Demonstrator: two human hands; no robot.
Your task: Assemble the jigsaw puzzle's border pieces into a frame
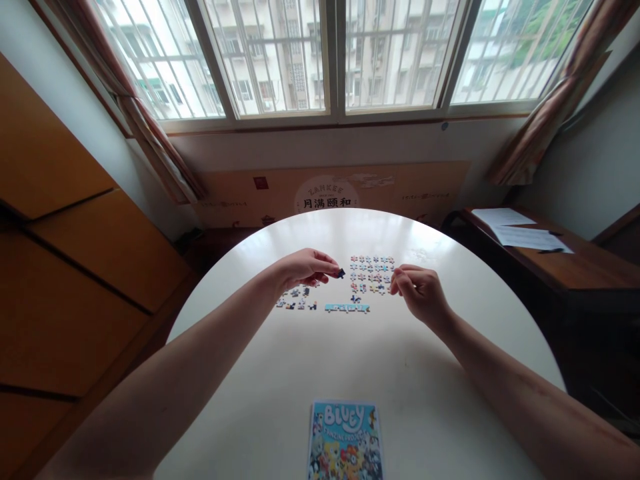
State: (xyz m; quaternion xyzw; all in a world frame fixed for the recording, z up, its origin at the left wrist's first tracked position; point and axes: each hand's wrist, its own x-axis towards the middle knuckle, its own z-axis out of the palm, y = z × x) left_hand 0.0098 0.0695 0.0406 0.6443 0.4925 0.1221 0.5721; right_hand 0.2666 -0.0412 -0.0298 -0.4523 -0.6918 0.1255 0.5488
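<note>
My left hand [313,267] pinches a dark jigsaw puzzle piece [341,273] between thumb and fingertips, above the table. My right hand [419,288] is closed, its fingertips at the right edge of the rows of loose puzzle pieces [369,268]; whether something is in them I cannot make out. Below those rows lies a joined light-blue puzzle strip [347,308], with a single dark piece [355,299] just above it. More loose pieces [300,305] lie under and beside my left wrist, partly hidden by it.
The round white table [300,373] bears a blue "Bluey" picture sheet [345,440] near its front. At right stands a brown wooden table [565,267] with papers [533,238] and pens. A barred window [335,60] and a beige printed board [225,193] are beyond.
</note>
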